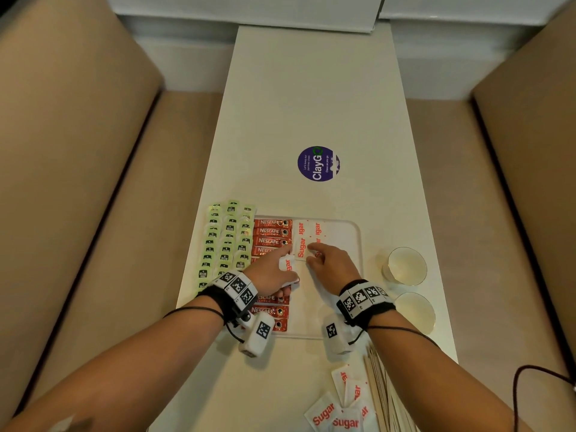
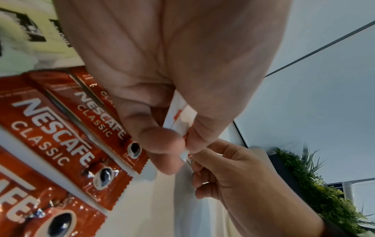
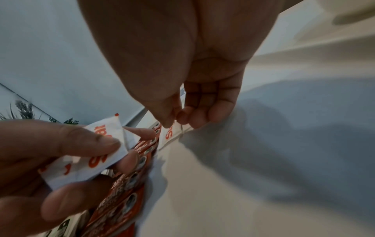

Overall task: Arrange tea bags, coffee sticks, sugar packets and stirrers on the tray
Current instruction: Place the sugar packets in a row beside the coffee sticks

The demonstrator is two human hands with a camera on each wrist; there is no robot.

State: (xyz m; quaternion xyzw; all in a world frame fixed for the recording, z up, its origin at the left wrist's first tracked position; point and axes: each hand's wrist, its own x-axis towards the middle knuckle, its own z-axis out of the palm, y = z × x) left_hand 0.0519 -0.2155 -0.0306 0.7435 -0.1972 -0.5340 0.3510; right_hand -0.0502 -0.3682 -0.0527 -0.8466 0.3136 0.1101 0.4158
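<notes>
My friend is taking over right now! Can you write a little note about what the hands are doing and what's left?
Left hand holds spare sugar packets.
Right hand pinches a sugar packet lying on the tray.
Done: coffee sticks lined up in the tray; tea bags in rows at its left; a few sugar packets at the tray's far end.
Left: finish the sugar rows, using the loose packets near you, then add the stirrers. Two cups stand at the right.
</notes>
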